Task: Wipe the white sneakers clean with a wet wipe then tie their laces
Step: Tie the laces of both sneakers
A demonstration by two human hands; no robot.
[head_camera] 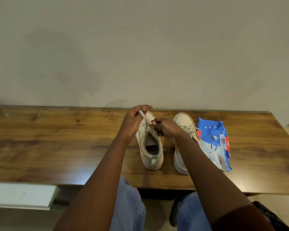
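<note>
White shoes are standing side by side on the table, near its far edge, with their toes pointing at the wall. The left shoe is sitting under both hands. The right shoe is partly hiding behind the right forearm, and the pack of wipes is lying just beside it. No wipe is showing in either hand, so the work is probably moving on to the tying, starting with the left shoe.

The lace is looking flat, soft and limp, so it is likely to be slipping and twisting unless it is pulled taut. The best holds are probably near its free end and close to the eyelets, where the crossing forms. The shoe itself is looking light with a stiff sole, and a hard pull may be sliding it on the smooth wood.

The left hand is hovering over the toe, its fingers curling round the lace and drawing it up. The right hand is sitting lower, over the tongue, its fingers closing in a tight pinch on the lace at the eyelets. Whether that is the other strand or the crossing is too small to tell.
</note>
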